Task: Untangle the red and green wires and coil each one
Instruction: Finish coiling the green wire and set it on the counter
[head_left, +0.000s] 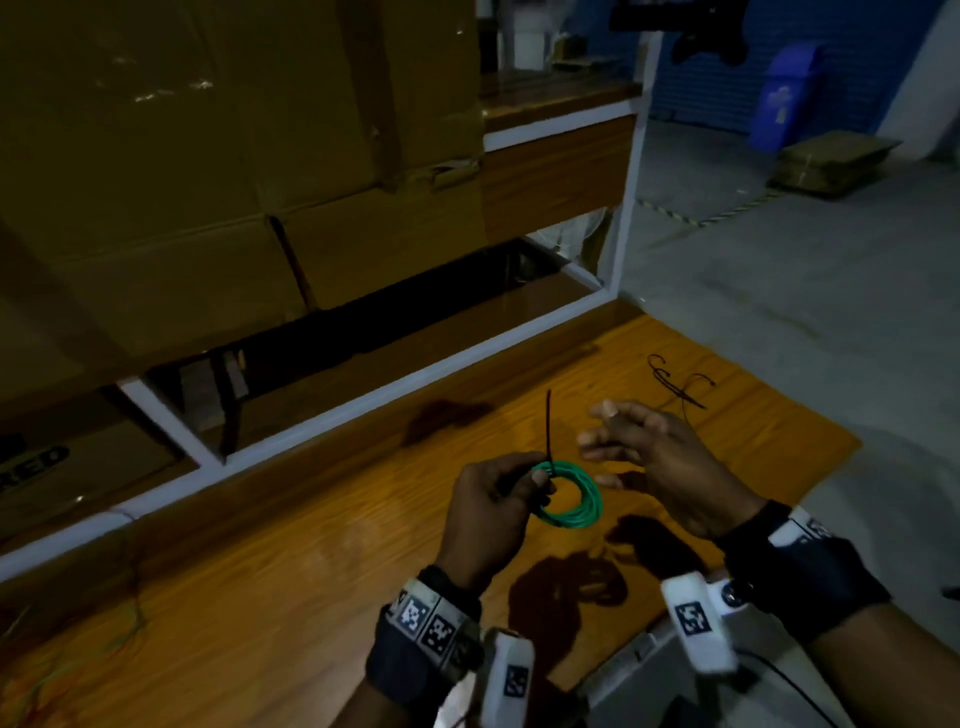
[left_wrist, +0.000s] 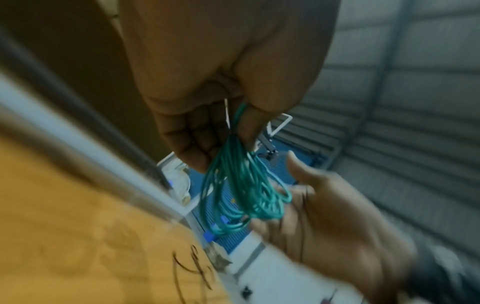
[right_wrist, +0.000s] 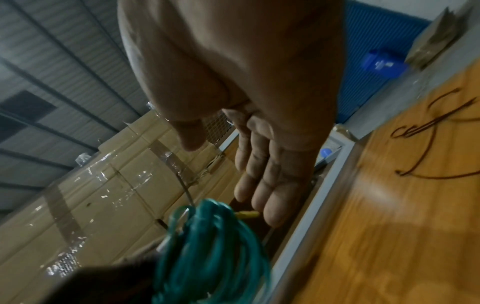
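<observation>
Left hand (head_left: 488, 499) pinches green wire coil (head_left: 576, 499) above wooden surface (head_left: 311, 571); thin dark tie (head_left: 549, 431) projects upward. Right hand (head_left: 660, 462) beside coil, fingers (right_wrist: 262, 185) extended, holding nothing. Dark wire (head_left: 680, 384) lies well apart on surface.

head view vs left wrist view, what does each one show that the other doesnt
Only the head view shows the dark tie strip sticking up from the green coil, both wrist bands with their markers, the stacked cardboard boxes and the blue bin.

Only the left wrist view shows the pinch from the palm side: the left hand clamps the coil's top between thumb and fingers, loops hanging down, a thin pale strand beside them.

Both show the open right hand beside the coil, the wooden table, and loose dark ties lying on it.
</observation>
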